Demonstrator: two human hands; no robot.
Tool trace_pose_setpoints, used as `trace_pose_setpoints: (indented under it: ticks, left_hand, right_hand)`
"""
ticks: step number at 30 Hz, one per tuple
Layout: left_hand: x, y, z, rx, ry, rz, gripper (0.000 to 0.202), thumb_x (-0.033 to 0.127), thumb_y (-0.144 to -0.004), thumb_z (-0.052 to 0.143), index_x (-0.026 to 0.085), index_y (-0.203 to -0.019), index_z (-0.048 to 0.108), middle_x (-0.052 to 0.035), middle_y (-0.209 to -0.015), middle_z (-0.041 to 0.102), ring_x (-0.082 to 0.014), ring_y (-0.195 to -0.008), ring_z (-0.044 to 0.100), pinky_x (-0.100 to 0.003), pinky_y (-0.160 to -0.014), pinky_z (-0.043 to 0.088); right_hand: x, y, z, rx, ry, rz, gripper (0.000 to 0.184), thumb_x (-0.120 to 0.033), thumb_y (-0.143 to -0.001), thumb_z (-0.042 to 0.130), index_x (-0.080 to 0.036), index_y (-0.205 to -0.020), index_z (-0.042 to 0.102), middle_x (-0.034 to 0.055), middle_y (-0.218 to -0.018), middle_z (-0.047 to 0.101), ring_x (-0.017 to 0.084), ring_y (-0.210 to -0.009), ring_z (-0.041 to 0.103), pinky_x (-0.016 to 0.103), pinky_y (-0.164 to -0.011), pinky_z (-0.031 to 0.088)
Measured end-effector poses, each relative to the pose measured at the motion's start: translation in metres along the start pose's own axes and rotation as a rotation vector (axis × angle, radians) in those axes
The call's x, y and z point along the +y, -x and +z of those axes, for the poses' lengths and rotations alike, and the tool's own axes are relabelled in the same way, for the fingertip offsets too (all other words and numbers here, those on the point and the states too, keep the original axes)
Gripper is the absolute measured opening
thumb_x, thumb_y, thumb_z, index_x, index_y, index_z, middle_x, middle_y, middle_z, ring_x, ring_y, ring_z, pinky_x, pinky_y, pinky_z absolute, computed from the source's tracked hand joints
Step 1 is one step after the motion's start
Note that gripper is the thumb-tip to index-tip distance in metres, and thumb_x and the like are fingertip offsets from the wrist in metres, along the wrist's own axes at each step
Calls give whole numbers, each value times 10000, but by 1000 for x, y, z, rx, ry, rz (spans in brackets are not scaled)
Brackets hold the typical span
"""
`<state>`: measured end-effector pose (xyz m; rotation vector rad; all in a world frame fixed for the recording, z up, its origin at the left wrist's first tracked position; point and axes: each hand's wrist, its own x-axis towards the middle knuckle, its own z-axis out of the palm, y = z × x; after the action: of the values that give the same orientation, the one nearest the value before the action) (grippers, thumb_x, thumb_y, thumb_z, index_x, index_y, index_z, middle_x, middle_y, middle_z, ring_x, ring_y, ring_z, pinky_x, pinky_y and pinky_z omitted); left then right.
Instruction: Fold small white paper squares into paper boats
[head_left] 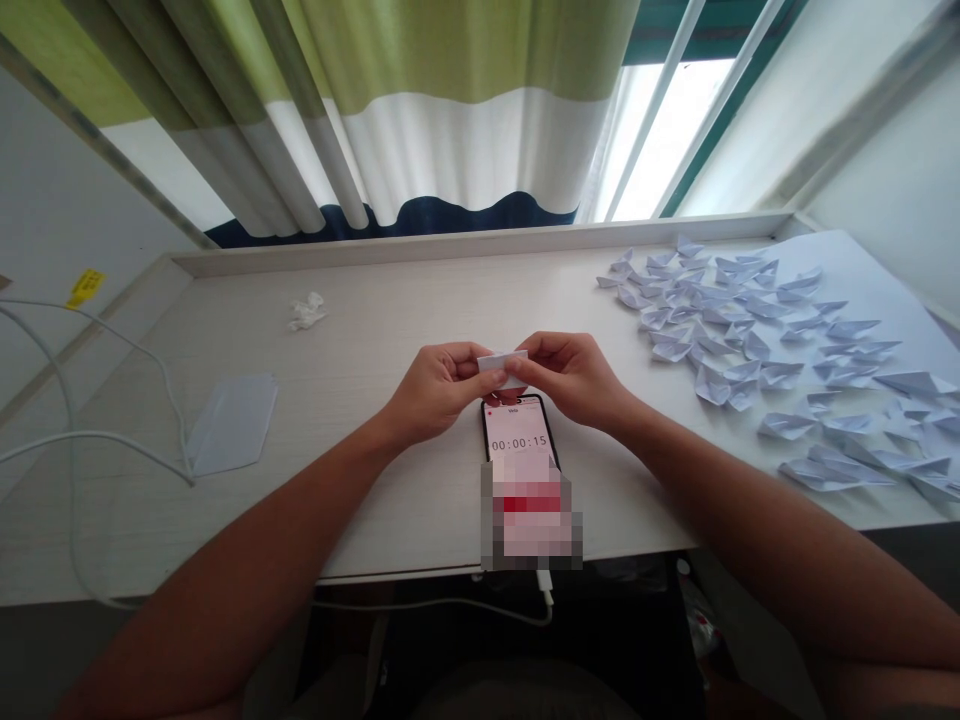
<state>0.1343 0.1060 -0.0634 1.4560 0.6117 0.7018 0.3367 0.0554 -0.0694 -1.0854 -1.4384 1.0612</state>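
Observation:
Between my two hands is a small folded piece of white paper point(491, 364), held up just beyond the top end of a phone. My left hand point(448, 385) pinches its left end with thumb and fingers. On the right end, my right hand point(564, 372) has its thumb pressed flat against the paper, fingers curled behind. The fingertips behind the paper are partly hidden. Below the hands lies the phone point(517, 425), its screen reading 00:00:15 and its lower part blurred out.
Many folded paper boats point(739, 310) cover the right side of the table point(390, 300), some on a large white sheet point(814, 255). At left lie a stack of paper point(234, 425) and white cables point(112, 435). A crumpled tissue point(307, 311) sits farther back. A charging cable point(546, 590) hangs at the front edge.

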Motion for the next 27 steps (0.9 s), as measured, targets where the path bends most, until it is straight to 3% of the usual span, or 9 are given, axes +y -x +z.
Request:
trace_pose_setpoints:
  ticks: [5, 9, 12, 15, 18, 21, 24, 27]
  left_hand:
    - [-8, 0, 2, 24, -19, 23, 379, 404, -875, 854, 186, -1044, 595, -45, -768, 802, -214, -719, 796, -336, -691, 649]
    - [-12, 0, 4, 184, -378, 231, 304, 333, -924, 787, 232, -1113, 570, -19, -922, 789, -200, -849, 783, -324, -725, 632]
    - [-12, -1, 3, 299, -687, 473, 235, 280, -929, 785, 233, -1129, 672, -73, -1184, 778, -241, -1111, 740, -404, -915, 629]
    - [-12, -2, 0, 281, -808, 591, 231, 242, -972, 744, 220, -1202, 736, -121, -1331, 759, -271, -1257, 696, -487, -1077, 577]
    - [-12, -2, -2, 261, -794, 569, 284, 251, -1010, 694, 206, -1285, 746, -134, -1382, 749, -279, -1294, 692, -504, -1117, 563]
    - [-14, 0, -2, 256, -708, 474, 325, 289, -1033, 657, 203, -1338, 733, -130, -1394, 746, -287, -1297, 700, -497, -1129, 561]
    - [-17, 0, 2, 202, -541, 376, 334, 317, -1068, 594, 200, -1363, 696, -133, -1410, 736, -279, -1287, 714, -463, -1115, 570]
    - [-20, -1, 7, 145, -297, 324, 301, 333, -1067, 605, 215, -1340, 648, -135, -1381, 746, -277, -1281, 721, -447, -1088, 580]
  right_hand:
    - [0, 0, 2, 43, 101, -14, 375, -500, -905, 789, -179, -746, 674, 32, -717, 721, 152, -668, 670, 291, -589, 513]
    - [0, -1, 4, 82, 55, 22, 357, -493, -896, 793, -178, -759, 695, 28, -695, 719, 140, -611, 653, 285, -553, 508]
    - [1, -2, 4, 111, 32, 15, 346, -493, -890, 802, -179, -779, 713, 31, -721, 733, 135, -600, 652, 290, -556, 530]
    - [2, -2, 4, 95, 16, 5, 333, -507, -900, 791, -184, -845, 730, 39, -797, 754, 146, -664, 676, 311, -620, 580]
    - [2, -1, 6, 63, 66, -42, 279, -470, -917, 776, -195, -937, 734, 39, -867, 751, 169, -776, 693, 348, -719, 615]
    - [2, 1, 7, 36, 231, -177, 144, -346, -952, 724, -218, -1019, 727, 33, -930, 732, 179, -848, 689, 376, -789, 622]
    - [2, 2, 6, 45, 354, -298, 119, -258, -991, 652, -235, -1082, 725, 42, -993, 719, 178, -872, 694, 378, -796, 625]
    - [3, 2, 6, 62, 403, -384, 142, -248, -986, 685, -239, -1125, 711, 57, -1050, 721, 199, -927, 705, 388, -798, 617]
